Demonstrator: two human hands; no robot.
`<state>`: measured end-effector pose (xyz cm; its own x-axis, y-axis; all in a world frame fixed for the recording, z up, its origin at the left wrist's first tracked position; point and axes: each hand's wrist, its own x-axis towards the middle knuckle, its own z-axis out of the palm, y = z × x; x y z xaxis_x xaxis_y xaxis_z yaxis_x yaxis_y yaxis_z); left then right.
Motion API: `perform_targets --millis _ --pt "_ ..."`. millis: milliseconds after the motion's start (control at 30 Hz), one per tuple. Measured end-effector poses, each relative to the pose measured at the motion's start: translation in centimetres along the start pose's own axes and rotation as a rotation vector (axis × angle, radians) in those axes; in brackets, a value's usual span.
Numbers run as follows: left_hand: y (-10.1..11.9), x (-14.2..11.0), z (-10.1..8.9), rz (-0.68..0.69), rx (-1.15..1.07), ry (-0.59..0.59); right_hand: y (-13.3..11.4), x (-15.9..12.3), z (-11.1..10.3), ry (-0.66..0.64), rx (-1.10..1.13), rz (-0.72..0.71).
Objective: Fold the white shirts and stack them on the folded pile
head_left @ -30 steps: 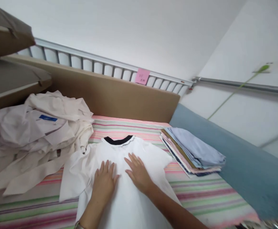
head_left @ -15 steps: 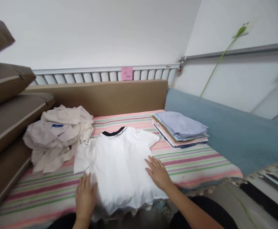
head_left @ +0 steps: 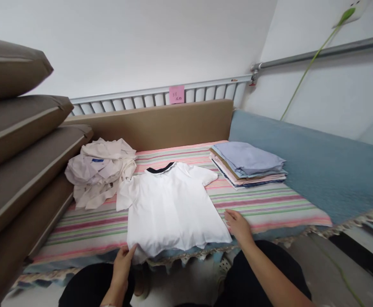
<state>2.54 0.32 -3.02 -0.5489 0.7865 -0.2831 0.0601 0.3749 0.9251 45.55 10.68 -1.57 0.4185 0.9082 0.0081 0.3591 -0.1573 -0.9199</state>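
Both hands have moved down from the chest of the white short-sleeved shirt (head_left: 173, 209) to its lower end, so the work now seems to be at the hem. Nearest, the left hand (head_left: 124, 258) is at the hem's left corner, thumb and fingers close together; whether they grip the fabric cannot be told. The right hand (head_left: 238, 225) is just beside the shirt's right side, fingers loosely bent and half open, with nothing visible in it. The shirt lies spread out, its hem at the front edge of a striped cloth (head_left: 87, 232) and its black collar pointing toward the back edge. Farther left, a rumpled heap of pale garments (head_left: 101, 170) lies beside stacked brown cushions (head_left: 29, 157). Toward the back right corner is a neat folded clothes pile (head_left: 249, 160), pale blue on top. No box or basket is in view; all the garments lie on the cloth. Beyond are a brown backrest (head_left: 161, 125) and a radiator (head_left: 132, 102) bearing a pink note (head_left: 176, 94).
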Motion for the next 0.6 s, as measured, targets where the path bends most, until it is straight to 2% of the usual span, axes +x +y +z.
perform_targets --millis 100,300,467,600 --pt "-0.3 0.0 0.4 -0.052 -0.007 -0.092 -0.6 -1.5 -0.9 -0.055 -0.209 -0.007" --pt "-0.4 0.1 0.4 -0.179 -0.107 -0.089 -1.0 -3.4 -0.8 -0.125 -0.409 -0.01" --pt "1.1 -1.0 -0.2 -0.117 -0.068 0.015 -0.9 -3.8 -0.4 -0.144 -0.389 0.014" --pt "2.2 -1.5 -1.0 -0.086 -0.073 -0.021 -1.2 -3.9 -0.8 -0.187 -0.312 0.042"
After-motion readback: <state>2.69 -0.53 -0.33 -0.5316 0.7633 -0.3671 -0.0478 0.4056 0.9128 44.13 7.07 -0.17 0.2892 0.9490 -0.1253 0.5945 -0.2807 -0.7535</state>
